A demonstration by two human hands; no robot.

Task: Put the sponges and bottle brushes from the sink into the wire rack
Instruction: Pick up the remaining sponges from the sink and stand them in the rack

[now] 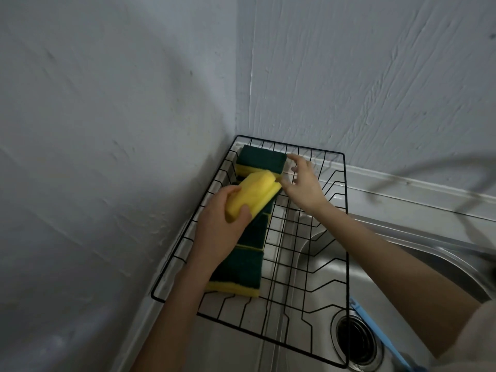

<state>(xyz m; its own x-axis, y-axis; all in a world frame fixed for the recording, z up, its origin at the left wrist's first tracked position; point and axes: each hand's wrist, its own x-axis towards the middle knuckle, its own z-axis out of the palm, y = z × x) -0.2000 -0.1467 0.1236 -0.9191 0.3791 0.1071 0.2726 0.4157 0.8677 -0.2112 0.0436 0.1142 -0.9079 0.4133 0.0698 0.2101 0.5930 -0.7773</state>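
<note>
A left hand (217,226) grips a yellow sponge (252,196) over the wire rack (346,210); the right hand (303,183), fingers spread, holds nothing beside it. Below the grip several sponges (241,267) already lie racked; a blue brush handle (375,334) remains in the sink (402,277)

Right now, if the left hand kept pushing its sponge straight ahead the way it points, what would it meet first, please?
Most likely the green-topped sponge at the rack's far end. The left hand aims its yellow sponge there; the two already look nearly touching, though depth is uncertain.
</note>
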